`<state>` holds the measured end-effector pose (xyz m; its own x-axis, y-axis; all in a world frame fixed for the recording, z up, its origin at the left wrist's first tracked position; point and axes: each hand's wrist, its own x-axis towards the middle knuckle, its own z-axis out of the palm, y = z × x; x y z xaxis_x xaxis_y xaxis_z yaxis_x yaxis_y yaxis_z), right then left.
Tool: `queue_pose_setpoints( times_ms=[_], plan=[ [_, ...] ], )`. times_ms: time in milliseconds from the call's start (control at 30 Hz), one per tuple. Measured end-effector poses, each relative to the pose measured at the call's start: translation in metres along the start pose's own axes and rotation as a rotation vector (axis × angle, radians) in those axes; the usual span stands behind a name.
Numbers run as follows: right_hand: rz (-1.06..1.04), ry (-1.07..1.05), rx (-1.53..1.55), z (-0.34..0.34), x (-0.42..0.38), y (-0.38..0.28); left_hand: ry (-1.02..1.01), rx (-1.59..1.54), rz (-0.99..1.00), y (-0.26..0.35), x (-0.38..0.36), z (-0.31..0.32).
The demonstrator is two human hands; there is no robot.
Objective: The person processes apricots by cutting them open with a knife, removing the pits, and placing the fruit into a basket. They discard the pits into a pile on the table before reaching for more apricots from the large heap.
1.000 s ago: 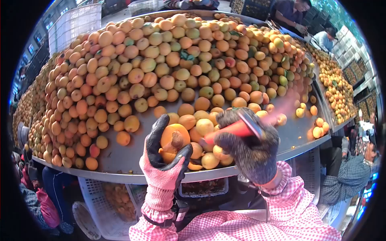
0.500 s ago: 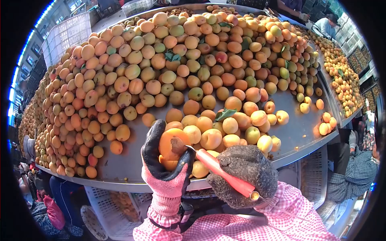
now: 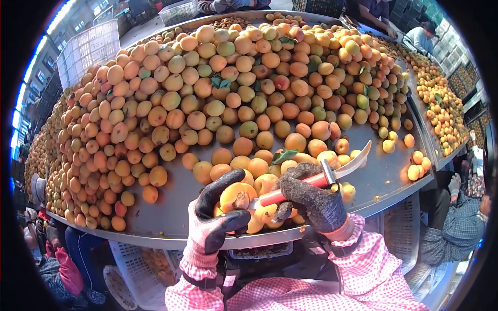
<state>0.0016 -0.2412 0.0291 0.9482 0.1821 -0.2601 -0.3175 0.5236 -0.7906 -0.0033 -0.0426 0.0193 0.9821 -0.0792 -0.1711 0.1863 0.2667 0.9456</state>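
Observation:
My left hand point(image 3: 209, 214), in a pink and black glove, is closed around a cut apricot point(image 3: 229, 195). The fruit's halves are parted and its brown pit point(image 3: 241, 200) shows at the cut. My right hand point(image 3: 313, 201), in a dark, dirty glove, grips a red-handled knife point(image 3: 273, 197). A curved blade point(image 3: 357, 164) points up and right from one end of the handle. The narrow metal tip at the other end is beside the pit. Whole apricots point(image 3: 257, 167) lie just behind both hands.
A large heap of apricots point(image 3: 171, 98) covers much of the metal table point(image 3: 171, 207), whose raised front rim is below my hands. White plastic crates point(image 3: 132, 269) stand under the edge. A white crate point(image 3: 88, 52) stands at back left. Other people point(image 3: 454, 212) are around the table.
My right hand has turned over and lifted; the knife handle now slants up to the right and its curved blade shows. The left thumb has moved away from the pit.

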Motion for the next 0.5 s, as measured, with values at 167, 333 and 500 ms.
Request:
queue_pose_setpoints(
  times_ms=[167,333,500],
  plan=[
    [-0.624,-0.23,-0.873,0.002,-0.005,0.018,0.024,-0.057,-0.141,-0.005,0.001,0.005],
    [-0.426,-0.207,-0.921,0.001,-0.016,0.012,0.024,-0.019,0.145,-0.011,0.002,-0.003],
    [0.011,-0.009,0.01,0.007,-0.006,0.015,0.047,0.091,0.208,-0.021,0.004,-0.001]
  ],
)
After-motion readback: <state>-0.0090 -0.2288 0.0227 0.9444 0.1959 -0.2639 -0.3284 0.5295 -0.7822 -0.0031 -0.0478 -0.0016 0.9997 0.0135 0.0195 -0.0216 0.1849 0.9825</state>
